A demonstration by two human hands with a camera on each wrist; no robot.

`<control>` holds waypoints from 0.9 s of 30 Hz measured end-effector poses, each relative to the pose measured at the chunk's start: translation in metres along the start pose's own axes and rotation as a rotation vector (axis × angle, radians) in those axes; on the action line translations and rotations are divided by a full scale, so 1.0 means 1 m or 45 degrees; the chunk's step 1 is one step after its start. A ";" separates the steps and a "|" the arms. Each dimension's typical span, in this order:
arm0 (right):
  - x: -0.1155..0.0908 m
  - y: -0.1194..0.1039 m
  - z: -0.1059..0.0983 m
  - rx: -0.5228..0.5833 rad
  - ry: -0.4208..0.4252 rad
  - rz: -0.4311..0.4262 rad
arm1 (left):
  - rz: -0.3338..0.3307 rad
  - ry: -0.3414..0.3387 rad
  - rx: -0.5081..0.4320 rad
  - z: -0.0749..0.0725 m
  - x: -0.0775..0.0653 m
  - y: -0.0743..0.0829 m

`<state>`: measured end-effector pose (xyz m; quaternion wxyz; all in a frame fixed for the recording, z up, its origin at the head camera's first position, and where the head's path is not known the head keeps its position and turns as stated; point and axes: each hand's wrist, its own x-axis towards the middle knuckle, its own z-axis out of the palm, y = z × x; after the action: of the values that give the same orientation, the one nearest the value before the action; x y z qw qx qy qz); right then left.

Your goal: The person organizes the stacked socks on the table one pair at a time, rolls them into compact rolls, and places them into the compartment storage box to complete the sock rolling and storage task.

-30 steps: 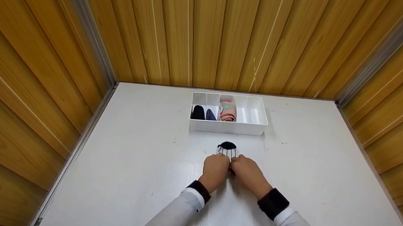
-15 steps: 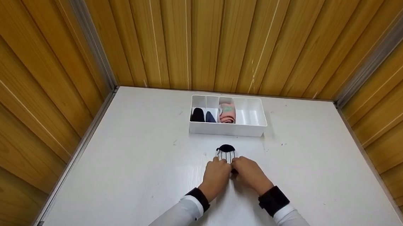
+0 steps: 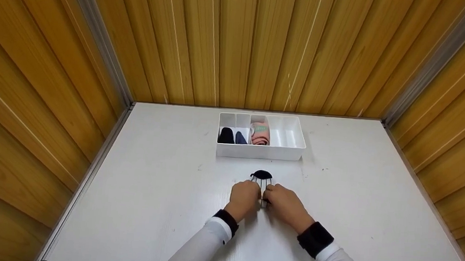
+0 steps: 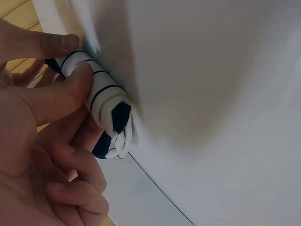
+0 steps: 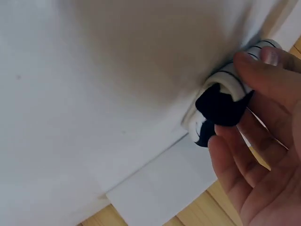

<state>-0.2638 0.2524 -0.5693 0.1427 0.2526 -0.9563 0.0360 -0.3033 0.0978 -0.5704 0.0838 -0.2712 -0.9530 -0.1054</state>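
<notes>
A white sock with thin dark stripes (image 3: 264,183) lies on the white table, its black end (image 3: 261,174) pointing toward the box. Its near part is wound into a roll, which shows in the left wrist view as a striped sock roll (image 4: 104,89). My left hand (image 3: 245,197) pinches one end of the roll between thumb and fingers. At the other end, my right hand (image 3: 286,204) grips it, thumb on the striped side and fingers beneath, beside a black patch of the sock (image 5: 218,106). From above, the hands cover much of the roll.
Beyond the sock stands a white divided box (image 3: 260,151). In its left compartments are a black item (image 3: 226,136) and a dark blue item (image 3: 240,138); a rolled pink sock-like cloth (image 3: 260,133) sits beside them. Wood-patterned walls (image 3: 238,45) enclose the table's back and sides.
Both hands stay on the sock. The left hand has shifted slightly left, and more striped fabric shows between the hands. The head view has tilted a little, so the box appears lower.
</notes>
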 end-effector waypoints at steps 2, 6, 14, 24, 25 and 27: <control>0.002 0.001 0.001 0.049 0.005 -0.010 | -0.003 0.000 0.025 -0.001 0.000 0.000; 0.006 0.005 0.000 0.147 -0.033 -0.030 | -0.018 0.037 0.213 -0.002 -0.007 0.008; 0.004 0.010 -0.004 0.171 -0.101 0.020 | 0.004 0.108 0.360 0.004 -0.017 0.025; -0.002 -0.003 0.000 -0.043 -0.009 0.075 | -0.021 0.065 0.264 0.001 -0.011 0.020; -0.001 -0.003 0.001 -0.023 0.000 0.076 | -0.018 0.061 0.263 0.000 -0.011 0.019; 0.001 -0.001 0.003 0.037 0.003 0.080 | -0.013 0.059 0.260 -0.001 -0.010 0.016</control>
<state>-0.2648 0.2504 -0.5717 0.1389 0.2243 -0.9630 0.0547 -0.2860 0.1061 -0.5692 0.1323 -0.2538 -0.9580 -0.0144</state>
